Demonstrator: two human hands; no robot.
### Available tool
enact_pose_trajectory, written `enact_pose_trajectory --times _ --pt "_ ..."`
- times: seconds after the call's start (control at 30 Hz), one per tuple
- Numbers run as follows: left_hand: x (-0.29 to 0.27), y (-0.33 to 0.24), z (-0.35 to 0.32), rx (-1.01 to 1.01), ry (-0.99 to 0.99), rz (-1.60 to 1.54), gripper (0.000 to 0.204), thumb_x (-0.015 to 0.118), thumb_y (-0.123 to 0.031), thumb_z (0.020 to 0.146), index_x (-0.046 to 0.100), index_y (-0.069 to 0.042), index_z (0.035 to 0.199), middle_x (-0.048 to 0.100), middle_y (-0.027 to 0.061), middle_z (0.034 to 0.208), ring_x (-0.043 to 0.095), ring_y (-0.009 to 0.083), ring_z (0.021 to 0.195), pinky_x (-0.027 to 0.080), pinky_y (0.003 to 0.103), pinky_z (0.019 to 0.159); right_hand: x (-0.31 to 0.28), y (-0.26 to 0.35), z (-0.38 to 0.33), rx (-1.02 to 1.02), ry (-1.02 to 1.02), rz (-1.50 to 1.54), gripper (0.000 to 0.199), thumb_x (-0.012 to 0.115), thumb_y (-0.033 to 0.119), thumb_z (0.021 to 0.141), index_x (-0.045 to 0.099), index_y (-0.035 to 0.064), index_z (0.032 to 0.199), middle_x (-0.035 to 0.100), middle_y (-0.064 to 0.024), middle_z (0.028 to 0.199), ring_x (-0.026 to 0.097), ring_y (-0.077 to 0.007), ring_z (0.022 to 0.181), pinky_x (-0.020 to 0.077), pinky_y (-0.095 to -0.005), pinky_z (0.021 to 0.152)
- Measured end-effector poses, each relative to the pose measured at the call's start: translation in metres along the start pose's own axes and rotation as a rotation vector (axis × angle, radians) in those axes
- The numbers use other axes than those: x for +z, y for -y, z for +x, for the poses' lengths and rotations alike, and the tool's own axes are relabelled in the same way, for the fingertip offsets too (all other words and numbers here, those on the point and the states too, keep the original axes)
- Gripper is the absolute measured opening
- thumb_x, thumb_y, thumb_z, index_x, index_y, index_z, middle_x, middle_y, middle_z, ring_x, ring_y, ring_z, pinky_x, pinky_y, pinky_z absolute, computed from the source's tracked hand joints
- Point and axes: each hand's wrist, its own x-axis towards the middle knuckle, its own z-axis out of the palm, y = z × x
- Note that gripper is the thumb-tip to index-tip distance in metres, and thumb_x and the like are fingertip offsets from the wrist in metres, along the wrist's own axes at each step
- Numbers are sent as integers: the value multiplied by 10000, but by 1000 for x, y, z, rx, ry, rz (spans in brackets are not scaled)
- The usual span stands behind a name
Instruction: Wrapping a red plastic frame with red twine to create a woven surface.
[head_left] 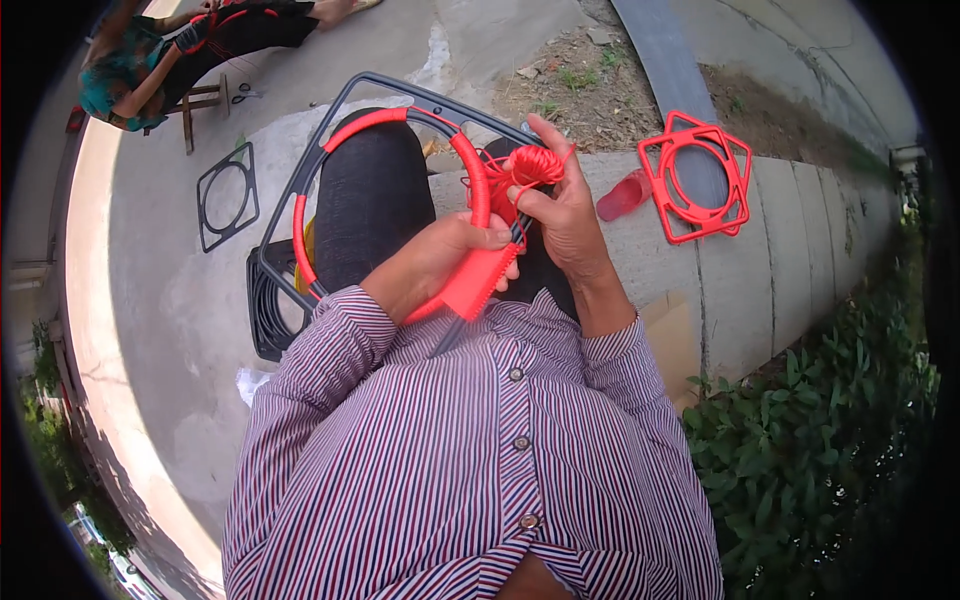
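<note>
On my lap lies a dark, angular frame (455,103) with a round ring inside it. Red cord is wound tightly over parts of the ring (468,158), while other stretches stay bare black. My left hand (435,258) is closed round the ring's right side, beside a red-wrapped section (482,280) with a ridged edge. At the frame's right side, my right hand (572,220) grips a loose bundle of red cord (537,165) between thumb and fingers. Some strands hang from the bundle toward the ring.
A stack of red-wrapped frames (700,222) sits on the right ledge, beside a red, translucent object (625,195). Dark frames lie on the left: one (204,212) on the ground, others (265,325) by my leg. Upper left, a person (125,80) handles red cord near a stool (188,125) and scissors (242,93).
</note>
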Motion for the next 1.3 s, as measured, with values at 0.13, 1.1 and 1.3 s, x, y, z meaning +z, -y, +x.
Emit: enact_pose_trajectory --times 0.13,1.1,1.3 --pt "-3 -3 2 4 28 -3 153 658 -110 847 565 5 885 632 151 813 671 250 665 584 350 578 -2 11 -3 -54 -192 -170 388 704 44 822 546 -28 1168 621 -59 1067 598 -116 951 466 -265 889" --pt "-2 -14 -4 77 -70 -134 206 643 -96 829 546 27 962 619 157 800 667 234 672 594 342 574 -27 -8 -75 294 176 -446 232 730 156 780 634 12 934 620 -16 738 529 -97 606 461 -269 624" --pt "-7 -16 -3 124 -128 -154 171 643 -90 830 529 -24 938 595 129 782 653 235 653 582 349 539 -35 -3 -113 115 102 -599 204 725 146 724 561 37 674 523 -29 595 483 -154 564 427 -280 706"
